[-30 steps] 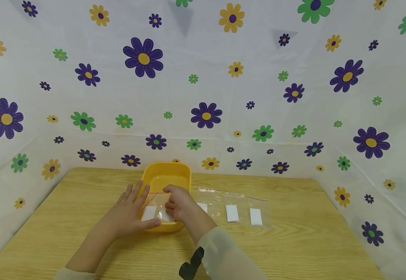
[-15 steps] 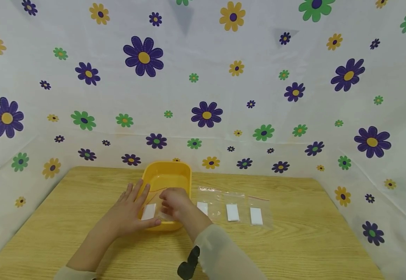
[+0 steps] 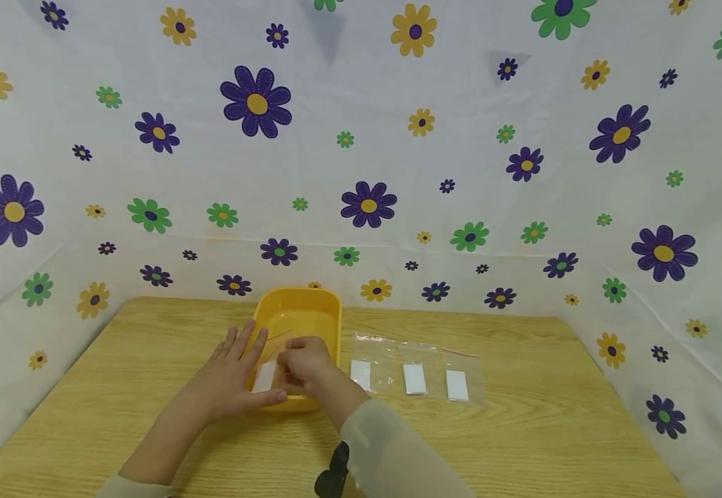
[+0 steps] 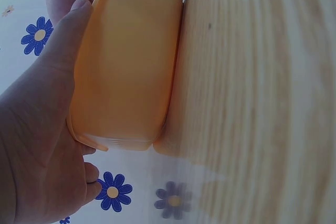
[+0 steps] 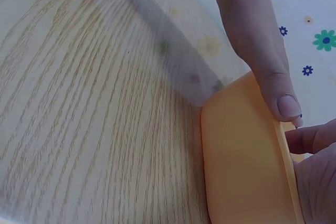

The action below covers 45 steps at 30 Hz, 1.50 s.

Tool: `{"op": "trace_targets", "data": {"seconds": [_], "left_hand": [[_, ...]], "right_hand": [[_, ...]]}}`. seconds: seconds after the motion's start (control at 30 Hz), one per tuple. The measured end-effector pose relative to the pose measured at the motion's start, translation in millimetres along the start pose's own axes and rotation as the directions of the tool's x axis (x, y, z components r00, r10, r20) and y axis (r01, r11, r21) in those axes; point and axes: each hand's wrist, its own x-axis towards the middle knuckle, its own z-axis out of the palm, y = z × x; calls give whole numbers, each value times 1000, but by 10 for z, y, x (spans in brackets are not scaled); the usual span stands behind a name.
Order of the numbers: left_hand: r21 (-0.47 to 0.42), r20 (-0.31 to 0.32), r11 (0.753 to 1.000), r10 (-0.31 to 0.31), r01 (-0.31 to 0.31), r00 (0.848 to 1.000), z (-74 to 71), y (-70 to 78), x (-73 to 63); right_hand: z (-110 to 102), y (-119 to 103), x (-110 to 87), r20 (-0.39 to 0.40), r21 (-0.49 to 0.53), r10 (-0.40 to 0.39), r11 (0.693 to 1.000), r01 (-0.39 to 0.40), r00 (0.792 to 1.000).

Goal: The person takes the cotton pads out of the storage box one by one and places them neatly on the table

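A yellow plastic tub (image 3: 299, 299) stands on the table. My left hand (image 3: 235, 373) lies over its left side with fingers spread, the thumb along the front rim. Inside the tub, a clear zip bag (image 3: 264, 377) with a white flat block and a red seal line leans in the front part. My right hand (image 3: 301, 363) reaches in beside it, fingers curled down and pinching a clear zip bag; the fingertips and this bag's white block are hidden. In the right wrist view, the right hand (image 5: 320, 182) dips over the tub's rim.
Right of the tub lie three clear zip bags in a row, each with a white block: a near one (image 3: 360, 375), a middle one (image 3: 414, 379) and a far one (image 3: 457, 386). A flowered cloth (image 3: 367, 152) encloses the wooden table (image 3: 523, 415).
My right hand has moved slightly left and down into the tub, its index finger curling in. The red seal line has shifted left and tilted. My left hand stays in place.
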Motion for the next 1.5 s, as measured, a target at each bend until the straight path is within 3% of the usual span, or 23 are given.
{"op": "trace_targets", "data": {"seconds": [0.3,0.53,0.67,0.87,1.23,1.5], "left_hand": [[-1,-8,1000,4,-4,1000,16,6,0],[-9,-8,1000,1,-1,1000,9,6,-2],[-9,-4,1000,0,0,1000,-5,10,-1],[-8,1,1000,-4,4,1000,-12,16,3],[-16,25,1000,-20,20,1000,-1,9,17],[-24,28,999,-22,22,999,39,-12,33]], "right_hand": [[17,13,-22,-1,-31,-52,998,52,999],[10,-26,-40,4,72,-155,985,154,988],[-56,-93,-75,0,65,-178,982,178,984],[-293,-160,-92,22,105,-216,972,212,976],[-842,-188,-155,80,165,-207,967,192,975],[-1185,-153,-222,79,163,-197,970,183,977]]}}
